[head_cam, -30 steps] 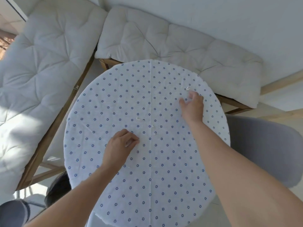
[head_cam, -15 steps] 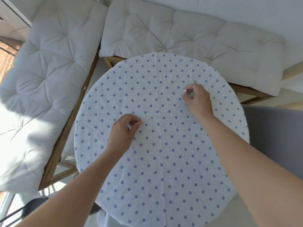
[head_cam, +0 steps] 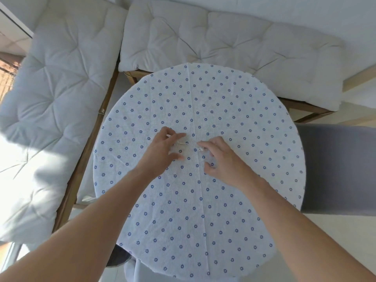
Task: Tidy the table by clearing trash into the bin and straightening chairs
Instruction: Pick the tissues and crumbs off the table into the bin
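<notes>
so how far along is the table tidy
Mostly cleared: the table shows bare cloth except for a few tiny white scraps at the middle. In hand: the left hand and right hand are both pinching at those scraps. Left: binning them, though no bin is in view, and checking the grey chair.

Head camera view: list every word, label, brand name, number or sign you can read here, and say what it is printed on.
None: no readable text in this view.
The tablecloth carries only small blue flower prints, no writing.
The cushions and grey chair are plain.
The small white scraps between the left hand and right hand show no legible markings.
</notes>
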{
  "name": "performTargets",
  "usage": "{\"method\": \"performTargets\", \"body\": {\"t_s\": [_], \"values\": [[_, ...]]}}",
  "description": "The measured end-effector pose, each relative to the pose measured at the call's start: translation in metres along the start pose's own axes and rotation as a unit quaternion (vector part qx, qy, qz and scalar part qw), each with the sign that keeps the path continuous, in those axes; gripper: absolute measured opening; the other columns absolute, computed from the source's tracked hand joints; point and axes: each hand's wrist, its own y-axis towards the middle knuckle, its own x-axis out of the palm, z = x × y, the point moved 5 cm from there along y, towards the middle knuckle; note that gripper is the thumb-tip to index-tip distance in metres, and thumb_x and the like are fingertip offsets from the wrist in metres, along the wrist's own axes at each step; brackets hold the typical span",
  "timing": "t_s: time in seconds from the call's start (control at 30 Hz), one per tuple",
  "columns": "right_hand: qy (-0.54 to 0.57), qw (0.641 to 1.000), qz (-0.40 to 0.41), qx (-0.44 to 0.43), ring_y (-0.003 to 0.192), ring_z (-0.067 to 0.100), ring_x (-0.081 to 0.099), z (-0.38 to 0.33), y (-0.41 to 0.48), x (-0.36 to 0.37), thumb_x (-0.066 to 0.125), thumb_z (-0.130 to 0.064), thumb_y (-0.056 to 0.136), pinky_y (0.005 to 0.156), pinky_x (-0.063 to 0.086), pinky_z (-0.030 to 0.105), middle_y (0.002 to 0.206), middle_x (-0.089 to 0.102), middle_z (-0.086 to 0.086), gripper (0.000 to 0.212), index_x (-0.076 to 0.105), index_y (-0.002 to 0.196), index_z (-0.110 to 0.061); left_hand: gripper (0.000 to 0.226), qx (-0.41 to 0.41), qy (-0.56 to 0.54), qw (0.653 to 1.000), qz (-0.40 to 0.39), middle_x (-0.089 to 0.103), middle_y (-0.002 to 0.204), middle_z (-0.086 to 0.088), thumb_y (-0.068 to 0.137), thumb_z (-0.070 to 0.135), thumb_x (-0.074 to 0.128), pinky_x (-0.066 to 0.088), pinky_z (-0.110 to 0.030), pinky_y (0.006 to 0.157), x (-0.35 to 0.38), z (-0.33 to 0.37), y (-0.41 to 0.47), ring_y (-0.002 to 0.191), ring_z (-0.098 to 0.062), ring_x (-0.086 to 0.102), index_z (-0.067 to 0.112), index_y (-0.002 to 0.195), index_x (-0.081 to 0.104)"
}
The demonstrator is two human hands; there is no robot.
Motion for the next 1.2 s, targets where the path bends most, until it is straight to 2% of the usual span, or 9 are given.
{"method": "performTargets", "body": {"t_s": [0.13,0.3,0.43,0.57,0.67,0.77,0.93,1.1,1.2], "values": [[-0.012,1.0,0.013,-0.023,0.107,0.005,0.048,-0.007,-0.001,-0.001,0.076,-0.025,0.094,0.097,0.05,0.025,0.125,0.043,-0.008,0.057,0.054,0.147,-0.031,0.038,0.06,0.018,0.998,0.026,0.058,0.115,-0.001,0.091,0.009,0.079,0.054,-0.034,0.091,-0.001,0.012,0.005,0.099,-0.018,0.059,0.018,0.127,0.075],[-0.03,0.996,0.077,-0.032,0.097,0.018,0.063,-0.017,-0.002,-0.002,0.072,-0.013,0.097,0.087,0.057,0.033,0.117,0.059,0.003,0.031,0.073,0.128,-0.013,0.012,0.065,-0.002,0.993,0.097,0.071,0.101,-0.003,0.094,0.004,0.075,0.057,-0.032,0.079,-0.002,0.017,0.002,0.08,-0.014,0.064,0.007,0.101,0.084],[-0.036,0.993,0.106,-0.025,0.091,0.016,0.066,-0.026,-0.001,-0.001,0.069,-0.014,0.1,0.081,0.059,0.032,0.106,0.065,0.004,0.019,0.077,0.116,-0.007,0.011,0.063,0.001,0.993,0.097,0.072,0.101,-0.006,0.097,0.003,0.071,0.059,-0.036,0.078,0.001,0.019,-0.008,0.079,-0.018,0.067,0.004,0.099,0.081],[-0.047,0.993,0.109,0.003,0.081,0.013,0.063,-0.03,-0.003,0.0,0.07,-0.009,0.097,0.083,0.06,0.034,0.098,0.061,0.0,0.007,0.075,0.102,-0.011,0.008,0.018,-0.017,0.995,0.097,0.07,0.099,-0.007,0.095,0.003,0.072,0.06,-0.037,0.078,0.002,0.007,-0.033,0.078,-0.021,0.068,0.003,0.098,0.08],[-0.053,0.992,0.102,0.048,0.073,0.015,0.061,-0.033,-0.012,0.007,0.073,-0.005,0.09,0.077,0.059,0.038,0.092,0.059,-0.002,0.011,0.07,0.091,-0.015,0.007,-0.013,-0.041,0.995,0.089,0.07,0.095,-0.004,0.092,0.002,0.075,0.06,-0.033,0.078,0.001,-0.01,-0.07,0.077,-0.018,0.068,0.005,0.096,0.081],[-0.033,0.989,0.104,0.1,0.073,0.012,0.065,-0.042,-0.033,0.022,0.074,-0.008,0.09,0.073,0.059,0.032,0.093,0.062,-0.002,0.009,0.071,0.092,-0.016,0.008,-0.053,-0.06,0.992,0.096,0.069,0.092,0.0,0.091,0.003,0.077,0.059,-0.028,0.076,-0.006,-0.034,-0.113,0.077,-0.017,0.069,0.009,0.094,0.081],[0.018,0.986,0.089,0.142,0.075,0.01,0.065,-0.085,-0.075,0.065,0.077,-0.005,0.088,0.072,0.055,0.017,0.093,0.065,-0.001,0.012,0.073,0.094,-0.014,0.008,-0.12,-0.1,0.98,0.121,0.071,0.094,0.006,0.091,0.008,0.079,0.06,-0.019,0.083,-0.02,-0.076,-0.198,0.085,-0.009,0.071,0.014,0.095,0.082],[0.064,0.986,0.064,0.142,0.078,0.011,0.066,-0.156,-0.106,0.13,0.076,-0.009,0.09,0.074,0.058,0.023,0.093,0.066,-0.002,0.007,0.073,0.095,-0.014,0.009,-0.198,-0.114,0.964,0.139,0.072,0.093,0.016,0.091,0.016,0.079,0.051,-0.007,0.077,-0.027,-0.129,-0.289,0.084,0.0,0.07,0.025,0.09,0.081],[0.074,0.988,0.035,0.128,0.077,0.011,0.067,-0.2,-0.118,0.18,0.075,-0.01,0.089,0.077,0.058,0.026,0.093,0.067,-0.002,0.006,0.072,0.092,-0.014,0.014,-0.25,-0.104,0.951,0.147,0.07,0.092,0.018,0.091,0.02,0.078,0.045,-0.009,0.073,-0.028,-0.165,-0.344,0.082,0.002,0.067,0.034,0.087,0.076]]}}
